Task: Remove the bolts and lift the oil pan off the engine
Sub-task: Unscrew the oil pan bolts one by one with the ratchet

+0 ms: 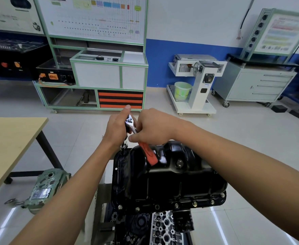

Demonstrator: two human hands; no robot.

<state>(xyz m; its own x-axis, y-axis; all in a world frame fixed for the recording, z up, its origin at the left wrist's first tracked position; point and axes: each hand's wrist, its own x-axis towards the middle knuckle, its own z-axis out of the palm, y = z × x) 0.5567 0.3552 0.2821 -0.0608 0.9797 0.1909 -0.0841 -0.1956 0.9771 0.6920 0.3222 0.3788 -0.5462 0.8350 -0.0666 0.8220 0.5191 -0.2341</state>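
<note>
The black oil pan (164,179) sits upside-up on the engine, with several bolts (176,205) along its near flange. A ratchet wrench (130,121) with an orange handle (148,153) stands over the pan's far left corner, its socket extension (122,147) reaching down to the flange. My left hand (117,127) cups the ratchet head from the left, thumb raised. My right hand (153,127) grips the ratchet's shaft just above the orange handle.
A wooden table (9,145) stands at left, a green metal housing (45,188) on the floor beside it. Engine parts (164,228) lie below the pan. A green-framed training bench (99,73), white stand (196,85) and grey cabinet (254,84) line the far wall.
</note>
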